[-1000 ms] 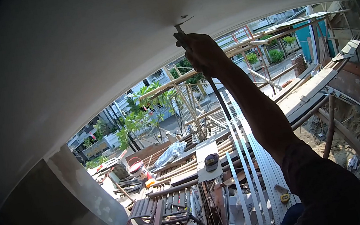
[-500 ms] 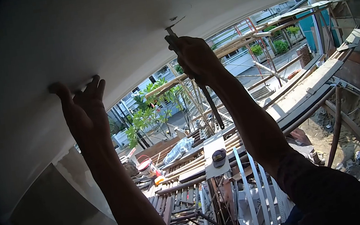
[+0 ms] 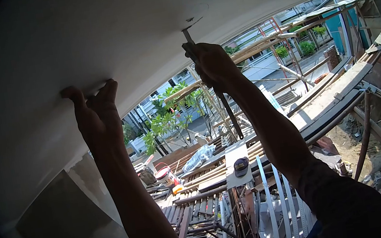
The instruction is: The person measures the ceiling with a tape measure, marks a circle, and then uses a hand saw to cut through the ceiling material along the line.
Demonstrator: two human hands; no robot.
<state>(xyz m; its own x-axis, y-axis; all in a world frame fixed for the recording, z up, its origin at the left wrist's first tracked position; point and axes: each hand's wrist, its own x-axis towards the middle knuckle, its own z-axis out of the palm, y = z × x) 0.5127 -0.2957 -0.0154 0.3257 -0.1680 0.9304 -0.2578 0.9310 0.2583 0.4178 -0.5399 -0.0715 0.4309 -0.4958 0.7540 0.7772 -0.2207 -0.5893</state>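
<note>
Overhead spreads a pale, smooth ceiling panel (image 3: 130,35) in shade. My left hand (image 3: 96,108) presses its spread fingertips up against the panel and holds nothing. My right hand (image 3: 214,66) is wrapped round a long, thin saw-like tool (image 3: 229,113), whose dark lower end hangs below the fist. The narrow upper end of the tool meets the panel at a short dark cut (image 3: 193,22). A small dark hole lies just beside that cut, with a faint curved pencil line near it.
Below are bamboo scaffolding poles (image 3: 199,182), a board with a dark cap (image 3: 241,166), a white bucket (image 3: 162,172), a wrapped plastic bundle (image 3: 199,157) and metal strips (image 3: 269,205). A curved plank walkway (image 3: 333,94) runs at the right.
The view has shifted, so most things appear slightly further right. More of the tool's upper end shows between my right fist and the panel; my fist sits a little lower from it.
</note>
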